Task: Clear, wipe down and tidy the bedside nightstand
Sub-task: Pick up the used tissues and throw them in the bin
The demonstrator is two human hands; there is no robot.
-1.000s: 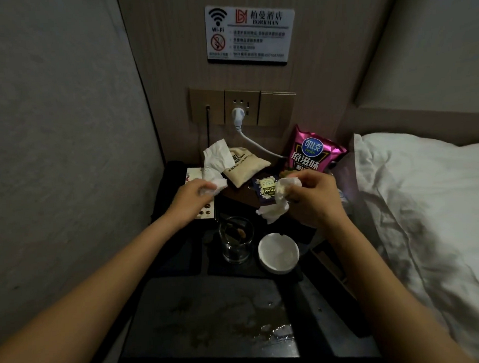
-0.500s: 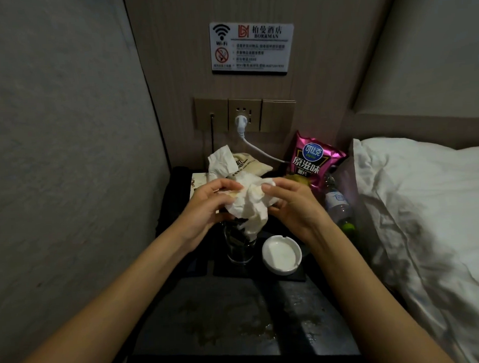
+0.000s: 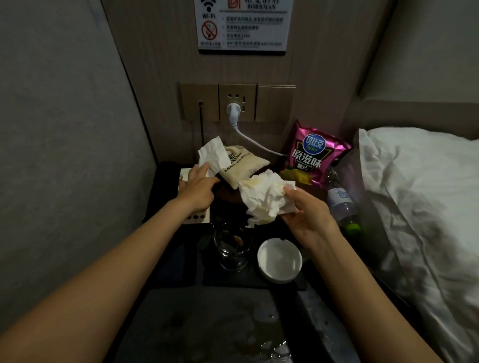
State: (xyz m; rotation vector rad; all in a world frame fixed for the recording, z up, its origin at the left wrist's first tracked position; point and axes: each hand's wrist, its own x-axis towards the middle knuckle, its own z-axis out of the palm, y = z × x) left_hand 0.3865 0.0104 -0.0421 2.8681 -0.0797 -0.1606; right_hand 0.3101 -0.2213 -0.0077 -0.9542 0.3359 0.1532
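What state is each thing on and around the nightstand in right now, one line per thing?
right hand: holds the crumpled tissue wad
left hand: touching the white tissue; grip unclear
glass: upright, debris inside
ashtray: upright
chip bag: standing, top torn open
plug: in the wall socket
water bottle: lying down, capped
nightstand top: wet, stained

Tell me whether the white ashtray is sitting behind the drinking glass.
No: the white ashtray sits on the nightstand to the right of the drinking glass, level with it, not behind it.
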